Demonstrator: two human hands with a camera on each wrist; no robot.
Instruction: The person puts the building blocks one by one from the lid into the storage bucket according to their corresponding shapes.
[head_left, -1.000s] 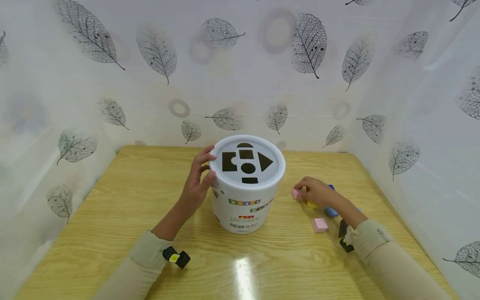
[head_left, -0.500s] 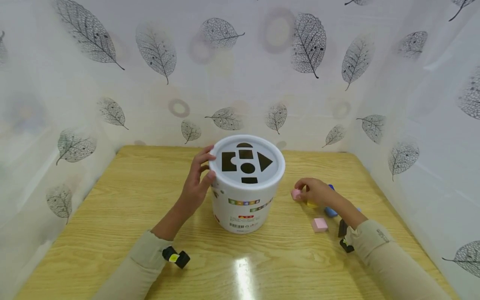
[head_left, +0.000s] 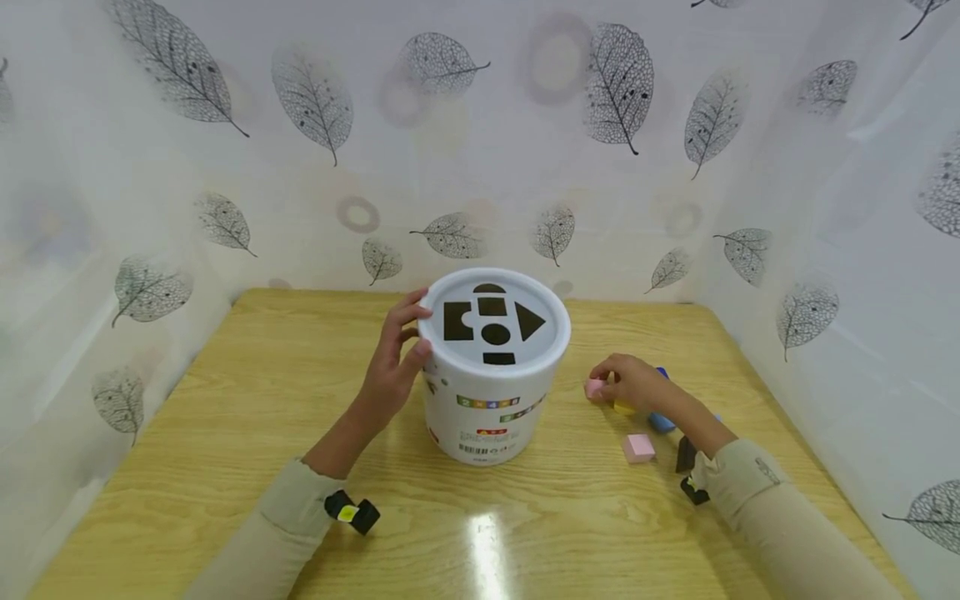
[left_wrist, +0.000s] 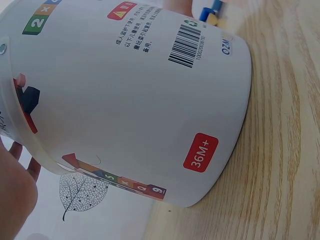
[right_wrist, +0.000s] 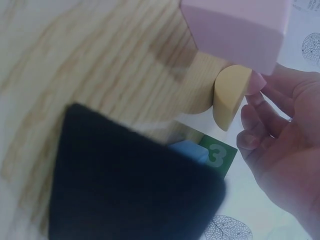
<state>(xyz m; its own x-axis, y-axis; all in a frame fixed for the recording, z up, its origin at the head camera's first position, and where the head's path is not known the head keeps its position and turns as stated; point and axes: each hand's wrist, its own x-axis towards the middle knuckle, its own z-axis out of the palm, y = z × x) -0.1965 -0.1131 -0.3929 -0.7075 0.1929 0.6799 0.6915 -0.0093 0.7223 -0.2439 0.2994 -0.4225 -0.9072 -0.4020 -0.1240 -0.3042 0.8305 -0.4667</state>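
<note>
A white bucket (head_left: 491,400) with a shape-sorter lid (head_left: 495,329) stands mid-table. My left hand (head_left: 408,333) grips its left side at the rim, fingers and thumb curled round it; the left wrist view shows the bucket wall (left_wrist: 125,100) close up. To the right, my right hand (head_left: 609,382) pinches a small pink block (head_left: 594,388) just above the table. A yellow half-round block (head_left: 622,408) lies under that hand. In the right wrist view the yellow block (right_wrist: 230,95) sits beside my fingers (right_wrist: 265,135).
A pink cube (head_left: 639,448), a blue block (head_left: 662,422) and a dark block (head_left: 685,454) lie near my right forearm. The wooden table (head_left: 225,400) is walled in by leaf-patterned sheets. A big pink block (right_wrist: 235,30) and black block (right_wrist: 130,175) fill the right wrist view.
</note>
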